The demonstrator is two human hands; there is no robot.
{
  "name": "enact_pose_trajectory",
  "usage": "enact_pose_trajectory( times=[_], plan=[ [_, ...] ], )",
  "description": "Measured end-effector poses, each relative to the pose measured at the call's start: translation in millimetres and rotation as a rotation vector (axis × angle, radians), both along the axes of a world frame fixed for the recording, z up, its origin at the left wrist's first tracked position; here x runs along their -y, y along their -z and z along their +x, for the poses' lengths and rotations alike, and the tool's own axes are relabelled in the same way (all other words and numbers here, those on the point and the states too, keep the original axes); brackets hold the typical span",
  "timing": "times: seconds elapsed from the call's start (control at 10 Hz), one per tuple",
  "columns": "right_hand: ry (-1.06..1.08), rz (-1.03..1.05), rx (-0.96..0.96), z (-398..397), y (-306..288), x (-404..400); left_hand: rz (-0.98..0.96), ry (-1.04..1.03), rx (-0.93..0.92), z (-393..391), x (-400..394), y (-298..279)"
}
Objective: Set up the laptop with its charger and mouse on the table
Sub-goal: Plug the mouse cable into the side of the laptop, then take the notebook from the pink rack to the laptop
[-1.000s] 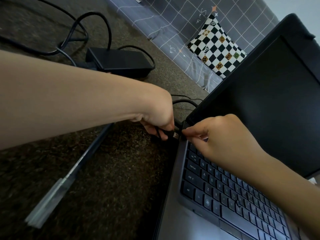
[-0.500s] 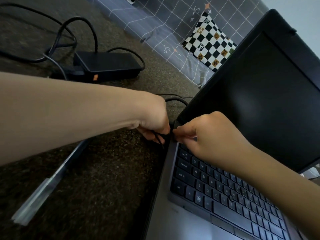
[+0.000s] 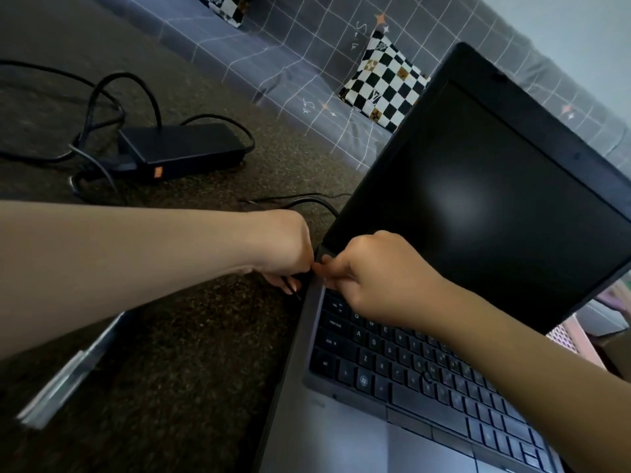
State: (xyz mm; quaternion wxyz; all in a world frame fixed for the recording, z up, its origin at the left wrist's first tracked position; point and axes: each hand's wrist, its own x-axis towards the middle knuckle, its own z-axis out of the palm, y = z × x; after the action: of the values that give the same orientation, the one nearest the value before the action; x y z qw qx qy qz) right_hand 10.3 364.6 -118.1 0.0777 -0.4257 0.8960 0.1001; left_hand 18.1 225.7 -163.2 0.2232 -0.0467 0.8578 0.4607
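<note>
The open laptop [image 3: 478, 233] sits on the dark table [image 3: 170, 353], charger brick [image 3: 181, 150] well behind. The left hand [image 3: 283, 250], pinching the cable plug [image 3: 293, 279], has closed right against the laptop's left edge; plugging looks nearly done. The right hand [image 3: 379, 274] braces that corner, fingers curled. The port itself is hidden, and no mouse shows.

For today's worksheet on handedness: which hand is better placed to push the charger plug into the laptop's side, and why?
The left hand: it already grips the plug at the laptop's left edge, while the right hand steadies the hinge corner.
</note>
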Motion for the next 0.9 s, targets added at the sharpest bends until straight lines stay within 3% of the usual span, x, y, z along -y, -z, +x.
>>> enact_pose_trajectory(
  times=[0.1, 0.3, 0.5, 0.9],
  plan=[
    [-0.009, 0.032, -0.063, 0.0, 6.4, -3.3, -0.047, 0.052, 0.056, 2.1, -1.3, -10.9],
    [0.049, -0.133, 0.015, 11.0, 14.7, -25.5, -0.561, 0.146, -0.239, 22.6, -15.2, -39.6],
    [0.135, -0.262, -0.100, 41.0, -16.2, -59.2, -0.464, 0.075, -0.281, 50.7, -39.5, -77.6],
    [0.477, -0.521, -0.306, 146.2, -115.6, -162.0, -0.310, -0.047, -0.638, 142.4, -174.8, -169.7]
  ],
)
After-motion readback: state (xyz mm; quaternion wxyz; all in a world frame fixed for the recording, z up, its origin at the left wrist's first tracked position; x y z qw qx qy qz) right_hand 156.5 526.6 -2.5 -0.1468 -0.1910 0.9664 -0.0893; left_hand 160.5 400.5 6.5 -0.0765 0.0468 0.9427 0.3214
